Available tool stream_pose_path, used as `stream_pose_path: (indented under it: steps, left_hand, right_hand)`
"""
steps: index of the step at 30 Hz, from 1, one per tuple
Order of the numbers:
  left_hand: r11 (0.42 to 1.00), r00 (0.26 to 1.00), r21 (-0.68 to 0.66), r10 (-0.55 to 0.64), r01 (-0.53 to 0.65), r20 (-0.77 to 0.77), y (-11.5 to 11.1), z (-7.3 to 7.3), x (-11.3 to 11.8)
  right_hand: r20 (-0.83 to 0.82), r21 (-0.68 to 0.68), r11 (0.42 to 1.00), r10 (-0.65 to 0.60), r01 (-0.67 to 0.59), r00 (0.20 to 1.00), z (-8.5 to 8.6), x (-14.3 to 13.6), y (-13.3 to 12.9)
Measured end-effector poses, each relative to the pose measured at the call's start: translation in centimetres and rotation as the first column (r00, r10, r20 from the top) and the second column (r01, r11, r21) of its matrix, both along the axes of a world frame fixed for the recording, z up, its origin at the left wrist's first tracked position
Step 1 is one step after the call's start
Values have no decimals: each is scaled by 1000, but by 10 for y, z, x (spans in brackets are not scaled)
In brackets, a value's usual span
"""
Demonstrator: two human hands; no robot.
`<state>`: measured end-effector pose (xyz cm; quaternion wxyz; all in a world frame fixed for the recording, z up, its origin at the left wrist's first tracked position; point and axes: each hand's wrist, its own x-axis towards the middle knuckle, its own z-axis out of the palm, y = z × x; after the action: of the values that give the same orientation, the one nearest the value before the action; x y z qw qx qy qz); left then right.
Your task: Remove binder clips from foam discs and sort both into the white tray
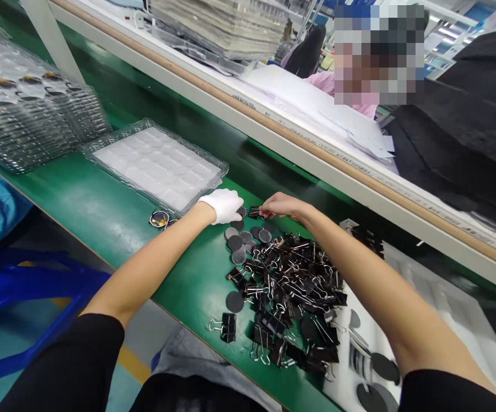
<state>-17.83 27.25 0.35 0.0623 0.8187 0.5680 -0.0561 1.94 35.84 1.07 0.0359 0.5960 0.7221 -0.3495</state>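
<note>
My left hand (224,206), in a white glove, is closed on a small dark round piece (241,212), mostly hidden by the fingers. Close beside it, my bare right hand (280,205) pinches a black binder clip (254,212) by its wire handles. Below both hands lie several loose dark grey discs (239,256). A large heap of black binder clips (291,274) covers the green table under my right forearm. One lone clip (228,327) and a black disc (235,301) lie nearer the front edge. Round ringed parts (159,218) rest left of my glove.
A clear plastic tray with a white sheet (157,166) lies behind my left hand. Stacked clear trays (37,120) stand at far left. White foam (351,297) with discs lies at right. A raised shelf edge (274,120) runs behind; a person (363,100) sits beyond it.
</note>
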Motion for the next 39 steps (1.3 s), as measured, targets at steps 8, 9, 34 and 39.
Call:
stream_pose_path:
  steps: [8, 9, 34, 39]
  left_hand:
    - [994, 996, 102, -30, 38, -80, -3, 3, -1]
    - [993, 995, 112, -21, 31, -97, -3, 3, -3]
    - [999, 955, -39, 22, -11, 297, 29, -29, 1]
    - [999, 958, -40, 37, -26, 283, 28, -28, 6]
  right_hand:
    - [-31, 332, 907, -264, 259, 964, -24, -32, 14]
    - [-31, 334, 895, -304, 296, 952, -31, -39, 13]
    - [-189, 376, 769, -482, 517, 855, -71, -37, 11]
    - [-198, 381, 764, -483, 521, 853, -74, -35, 11]
